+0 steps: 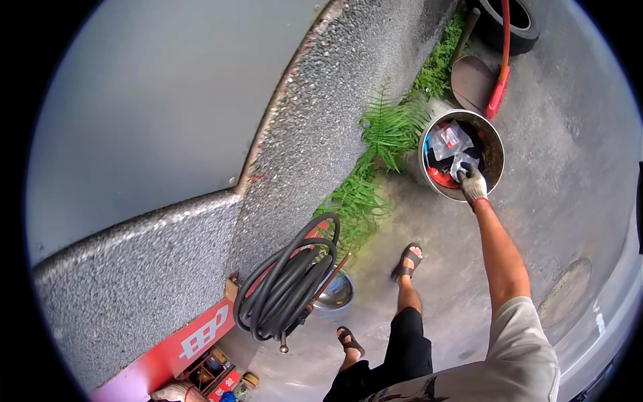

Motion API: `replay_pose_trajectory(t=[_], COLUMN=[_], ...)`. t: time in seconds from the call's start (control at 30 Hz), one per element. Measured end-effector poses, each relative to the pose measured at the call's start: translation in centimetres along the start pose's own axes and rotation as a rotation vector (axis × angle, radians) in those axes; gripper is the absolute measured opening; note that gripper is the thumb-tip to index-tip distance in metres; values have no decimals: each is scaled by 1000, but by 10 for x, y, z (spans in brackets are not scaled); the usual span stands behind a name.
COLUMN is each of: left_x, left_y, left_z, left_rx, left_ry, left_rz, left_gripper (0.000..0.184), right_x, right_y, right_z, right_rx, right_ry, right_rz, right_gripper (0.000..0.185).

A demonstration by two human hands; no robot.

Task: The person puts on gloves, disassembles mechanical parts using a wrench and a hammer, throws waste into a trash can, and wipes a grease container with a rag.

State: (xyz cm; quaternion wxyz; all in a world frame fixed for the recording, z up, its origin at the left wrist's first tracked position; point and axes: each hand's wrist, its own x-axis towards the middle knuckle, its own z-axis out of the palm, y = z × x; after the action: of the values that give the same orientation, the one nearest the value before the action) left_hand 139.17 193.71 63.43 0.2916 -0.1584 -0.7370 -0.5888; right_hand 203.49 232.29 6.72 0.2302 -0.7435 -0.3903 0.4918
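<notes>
My right hand (pixel 473 183), in a pale glove with dark fingertips and a red cuff, reaches into a round metal bin (pixel 496 155). Its fingers are closed on a crumpled clear plastic bag (pixel 461 163). Beside that lies another clear bag with a red and white label (pixel 450 137), among black and red items. At the bottom left edge, a pale knit glove (pixel 171 390) seems to be my left hand; its fingers cannot be made out.
Coiled black hose (pixel 288 288) hangs beside a metal bowl (pixel 335 292). Ferns (pixel 388 127) line the pebbled wall (pixel 301 127). Beyond the bin are a dustpan (pixel 471 83), a red-handled tool (pixel 497 94) and a tire (pixel 524 37). A toolbox (pixel 209 370) stands lower left.
</notes>
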Motion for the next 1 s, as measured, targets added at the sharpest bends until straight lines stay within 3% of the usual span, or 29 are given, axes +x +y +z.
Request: replay_pose_trajectory(t=[0.03,0.13,0.17,0.23,0.27,0.3,0.33,0.37,0.4,0.43,0.47,0.5,0.53,0.57,0.6,0.63,0.67,0.7,0.73,0.77,0.8,0.83,0.9,0.93,0.97,1.0], left_x=[-3,-39,-19,-23,-28,-32,-40,-49,-52,-50,-42,-42,-56,-82,-80,-78,-93,-116,-139,-152,-226,-217,-233,-233,-228,-226], left_y=[-1,-4,-40,-40,-38,-35,-35,-30,-38,-47,-57,-61,-63,-63,-54,-45,-71,-92,-113,-118,-186,-201,-219,-215,-215,-228], left_z=[-2,20,3,-6,-12,-16,-18,-23,-29,-44,-78,-100,-96,-103,-131,-159,-185,-211,-238,-263,-297,-330,-423,-428,-437,-471], left_rx=[-53,-31,-966,-384,187,547,725,832,787,636,429,250,113,396,264,164,78,78,84,63,164,54,7,-87,-209,-254], left_ry=[17,107,-119,-9,33,108,143,162,122,2,-61,-95,-182,-349,-485,-578,-487,-566,-644,-874,-1021,-1065,-1175,-1212,-1200,-1044], left_rz=[-49,-11,-259,-19,254,490,617,695,692,554,333,165,-3,209,-42,-306,-100,-177,-254,-460,-218,-576,-849,-1041,-1234,-1227], left_gripper=[49,53,51,44,41,37,34,31,36,41,46,51,57,49,41,33,21,18,15,21,29,35,40,43,47,47], right_x=[-21,-66,-98,-176,-213,-233,-255,-275,-318,-361,-400,-432,-451,-478,-507,-536,-586,-617,-622,-628,-699,-735,-795,-809,-822,-841], right_y=[-9,-22,-19,-31,6,34,-8,0,39,12,41,35,60,76,88,100,73,52,61,66,21,19,61,50,48,70], right_z=[4,12,23,37,54,70,76,87,93,117,158,187,168,172,175,178,177,182,196,205,204,216,263,259,266,286], right_rx=[300,854,1049,1115,1264,1398,1151,1128,1061,937,867,735,695,984,1308,1398,951,491,439,397,127,34,-85,-117,-147,-263], right_ry=[-12,-165,-246,-296,-559,-831,-566,-665,-460,-569,-754,-863,-835,-942,-867,-698,-1051,-1259,-1249,-1225,-994,-1053,-1139,-1113,-1239,-1328], right_rz=[173,371,450,524,486,449,534,523,713,616,684,607,557,920,1476,1968,1288,581,545,508,374,280,129,121,57,50], right_gripper=[41,35,34,29,26,23,19,17,14,12,7,12,23,22,21,21,16,12,13,19,33,28,27,25,26,27])
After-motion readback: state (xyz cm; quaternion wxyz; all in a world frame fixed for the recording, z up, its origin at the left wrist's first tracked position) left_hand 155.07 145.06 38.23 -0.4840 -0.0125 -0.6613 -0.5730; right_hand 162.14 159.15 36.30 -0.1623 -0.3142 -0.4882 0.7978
